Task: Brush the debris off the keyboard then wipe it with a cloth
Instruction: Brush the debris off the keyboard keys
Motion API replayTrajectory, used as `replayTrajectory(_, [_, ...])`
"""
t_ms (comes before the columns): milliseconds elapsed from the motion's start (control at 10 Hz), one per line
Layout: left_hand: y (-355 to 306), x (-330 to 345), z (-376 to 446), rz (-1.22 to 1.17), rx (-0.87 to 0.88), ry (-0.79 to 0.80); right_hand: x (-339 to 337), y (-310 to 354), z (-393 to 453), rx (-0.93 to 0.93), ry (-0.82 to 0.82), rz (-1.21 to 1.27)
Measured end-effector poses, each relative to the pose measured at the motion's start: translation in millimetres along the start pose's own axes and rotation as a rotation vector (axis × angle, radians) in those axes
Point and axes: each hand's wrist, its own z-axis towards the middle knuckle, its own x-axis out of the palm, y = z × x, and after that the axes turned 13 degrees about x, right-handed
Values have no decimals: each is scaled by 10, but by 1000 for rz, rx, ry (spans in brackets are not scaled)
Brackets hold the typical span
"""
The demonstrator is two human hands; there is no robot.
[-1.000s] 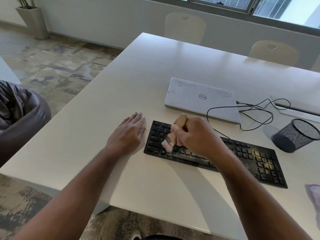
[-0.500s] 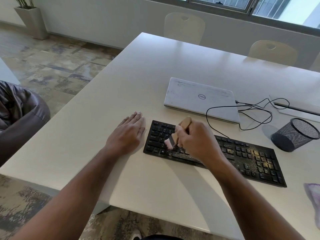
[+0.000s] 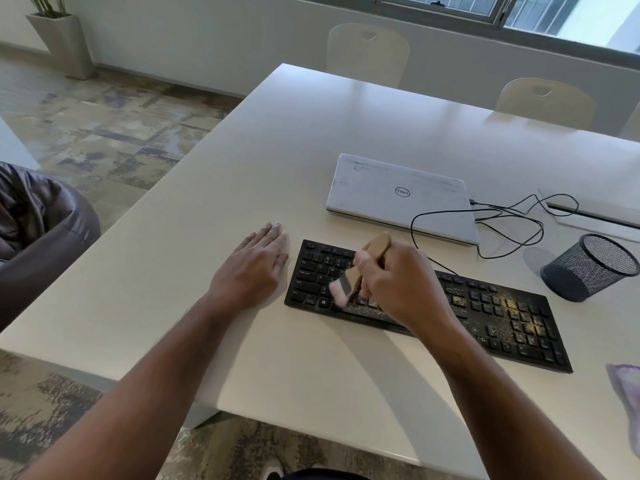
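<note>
A person's right hand point(image 3: 401, 285) is closed around the pale wooden handle of a small brush point(image 3: 360, 271), whose light bristles, blurred here, appear to touch the lower key rows at the left-centre of a black keyboard point(image 3: 512, 327). The left hand point(image 3: 254, 271) lies open and flat, palm down, on the white table point(image 3: 242, 168) just beside the keyboard's left end, holding nothing; whether its fingers touch the edge cannot be told.

The keyboard lies crosswise before the person, its long axis running from the left hand out to the right and slightly nearer the table's front edge. Pale, gritty debris point(image 3: 519, 317) is thickest over the keys at the right end, with a thinner band by the bristles, so the uncleared stretch lies to the right of the brush, on the brushing hand's own side. The strokes to come will likely need to work rightward along that axis.

The keyboard is matte plastic with low keys; the table is smooth and faintly glossy. A lilac cloth point(image 3: 627, 393), soft and crumpled, lies at the right edge of view, well apart from both hands but nearer the right one. Wiping has not yet begun.
</note>
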Motion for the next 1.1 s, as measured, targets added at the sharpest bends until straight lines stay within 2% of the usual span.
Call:
replayTrajectory(300, [-13,-14,-5,-1,-3,3,-24,-74,22,-23,55,-53])
replayTrajectory(400, [-22,-18,-4,-3,-5,0,-44,-43,23,-108,146,35])
replayTrajectory(500, [-31,-26,-3,-5,-4,-1,-65,-55,41,-143,240,-95])
replayTrajectory(600, [-25,-27,-8,-4,-5,4,-194,-62,101,-141,241,-265])
replayTrajectory(800, [-12,-16,-2,4,-7,4,-286,-57,102,-115,146,-63])
replayTrajectory(1000, [-19,-12,1,8,-10,2,-224,-145,165,-101,193,-181])
replayTrajectory(1100, [-27,-16,0,7,-13,-6,-266,-104,150,-113,182,-129])
